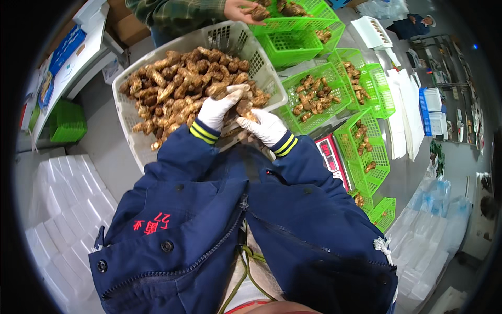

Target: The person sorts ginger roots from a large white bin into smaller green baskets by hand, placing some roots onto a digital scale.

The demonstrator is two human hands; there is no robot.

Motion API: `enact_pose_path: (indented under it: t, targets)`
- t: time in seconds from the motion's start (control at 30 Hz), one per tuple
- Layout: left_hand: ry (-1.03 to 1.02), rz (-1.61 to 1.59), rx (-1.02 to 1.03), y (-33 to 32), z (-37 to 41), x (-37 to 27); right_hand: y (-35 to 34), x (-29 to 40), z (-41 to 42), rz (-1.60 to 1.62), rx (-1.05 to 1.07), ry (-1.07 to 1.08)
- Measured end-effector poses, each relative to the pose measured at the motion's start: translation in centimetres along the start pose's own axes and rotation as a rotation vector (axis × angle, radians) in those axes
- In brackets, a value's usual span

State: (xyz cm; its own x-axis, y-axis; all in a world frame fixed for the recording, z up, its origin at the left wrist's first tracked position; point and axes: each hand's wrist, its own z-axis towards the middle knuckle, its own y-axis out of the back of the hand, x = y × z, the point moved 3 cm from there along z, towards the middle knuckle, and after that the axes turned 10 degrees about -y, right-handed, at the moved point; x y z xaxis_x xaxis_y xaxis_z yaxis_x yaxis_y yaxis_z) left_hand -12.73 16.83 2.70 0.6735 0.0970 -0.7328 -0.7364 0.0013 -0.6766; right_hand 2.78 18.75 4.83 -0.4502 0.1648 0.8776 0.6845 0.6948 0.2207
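My left hand (218, 110), in a white glove, is over the near right part of a large white plastic crate (135, 147) heaped with brown matsutake-like mushrooms (172, 80). One mushroom (217, 90) shows by its thumb and fingers; whether it is gripped or lies in the heap behind is hard to tell. Between my two hands is another mushroom (244, 107), cap toward the left hand. My right hand (266, 126), also gloved, pinches the pale stem end of that mushroom near the crate's near right corner.
Green plastic baskets (313, 98) with sorted mushrooms stand at right, around a red-and-white digital scale (332, 159). Across the crate, a co-worker's hand (245, 11) holds a mushroom over a green basket (290, 45). White foam boxes (70, 196) are stacked at left.
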Motion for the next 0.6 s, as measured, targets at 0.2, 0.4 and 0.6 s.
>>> enact_pose_path:
  t: [0.2,0.4,0.6]
  targets:
    - [0.174,-0.181,-0.151,0.7,-0.4,0.6,0.8,-0.5,0.1,0.679,0.036,-0.254]
    - [0.287,-0.129,-0.073,0.6,-1.0,1.1,2.8,-3.1,-0.6,1.231,0.406,-0.268]
    - [0.425,0.139,0.0,-3.2,-1.5,2.5,3.8,-3.6,-4.4,1.484,0.507,-0.078]
